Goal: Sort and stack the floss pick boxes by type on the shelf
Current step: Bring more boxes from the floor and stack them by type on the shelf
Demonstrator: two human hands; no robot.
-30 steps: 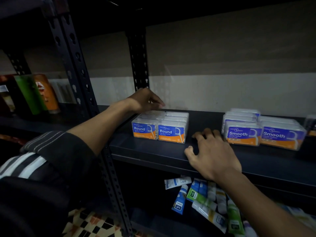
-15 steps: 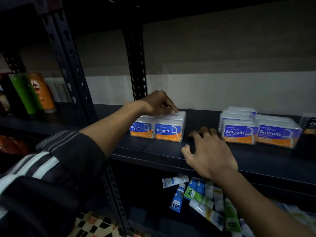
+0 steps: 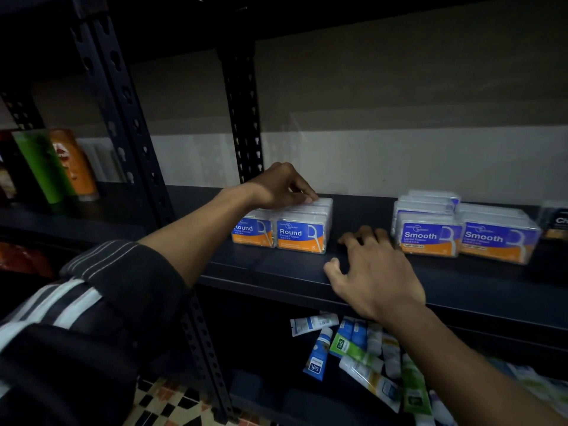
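Note:
Two rows of clear "Round" floss pick boxes [image 3: 299, 236] with blue and orange labels stand side by side left of centre on the dark shelf [image 3: 276, 265]. My left hand [image 3: 281, 187] reaches over them, its curled fingertips resting on top of the rear boxes. To the right stand several "Smooth" floss pick boxes [image 3: 430, 233] in two rows, with one more stacked on the back left. My right hand [image 3: 376, 272] lies flat on the shelf between the two groups, fingers spread, holding nothing.
A dark box [image 3: 556, 222] sits at the far right edge of the shelf. Loose tubes [image 3: 353, 348] lie on the shelf below. Perforated black uprights [image 3: 123, 124] stand at left and behind. Green and orange containers [image 3: 61, 167] stand in the left bay.
My left hand has moved right and down from behind the Round boxes onto their tops. My right hand has stayed on the shelf.

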